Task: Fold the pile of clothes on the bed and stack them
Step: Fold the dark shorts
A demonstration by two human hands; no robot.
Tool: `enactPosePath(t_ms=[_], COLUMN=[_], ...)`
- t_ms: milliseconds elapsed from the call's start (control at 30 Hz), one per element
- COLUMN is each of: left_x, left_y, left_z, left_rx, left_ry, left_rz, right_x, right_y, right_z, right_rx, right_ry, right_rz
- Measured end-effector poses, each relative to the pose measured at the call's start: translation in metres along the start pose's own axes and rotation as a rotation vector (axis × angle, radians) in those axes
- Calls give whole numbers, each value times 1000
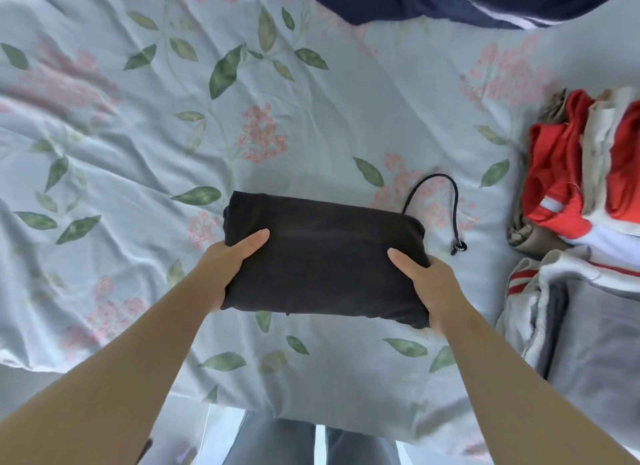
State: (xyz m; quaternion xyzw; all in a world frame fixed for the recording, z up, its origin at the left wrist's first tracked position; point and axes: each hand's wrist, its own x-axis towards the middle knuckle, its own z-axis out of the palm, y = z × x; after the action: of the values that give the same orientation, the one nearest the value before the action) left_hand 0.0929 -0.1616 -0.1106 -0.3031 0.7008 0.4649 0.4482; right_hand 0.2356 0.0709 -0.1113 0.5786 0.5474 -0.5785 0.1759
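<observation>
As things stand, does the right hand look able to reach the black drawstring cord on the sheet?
Probably yes: the cord lies bare on the sheet just beyond the right hand, nothing covering it, though that hand grips the folded black garment.

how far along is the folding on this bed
Done: a folded grey and white stack lies at the right. In hand: left hand and right hand grip the folded black garment, drawstring trailing out. Left: stacking it, and the rumpled navy garment at the top edge; the red and beige heap may also need folding.
</observation>
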Motion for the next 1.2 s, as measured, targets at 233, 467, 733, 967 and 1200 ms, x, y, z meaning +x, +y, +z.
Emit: enactPosePath(t_ms=[233,467,733,967,1200], left_x=[-64,-138,-197,-195,-175], left_y=[7,0,-57,-97,-119], left_z=[14,118,291,378,401], left_rx=[-57,-34,-27,40,446], left_ry=[-150,-199,-250,-201,194], left_rz=[97,212,214,210,496], right_x=[-53,-89,-98,-61,-25], right_y=[1,26,88,140,175], right_z=[-52,-170,-350,-420,-405], right_rx=[-10,92,96,62,-104], right_ry=[41,171,266,292,434], right_rz=[-194,-245,-248,-195,-161])
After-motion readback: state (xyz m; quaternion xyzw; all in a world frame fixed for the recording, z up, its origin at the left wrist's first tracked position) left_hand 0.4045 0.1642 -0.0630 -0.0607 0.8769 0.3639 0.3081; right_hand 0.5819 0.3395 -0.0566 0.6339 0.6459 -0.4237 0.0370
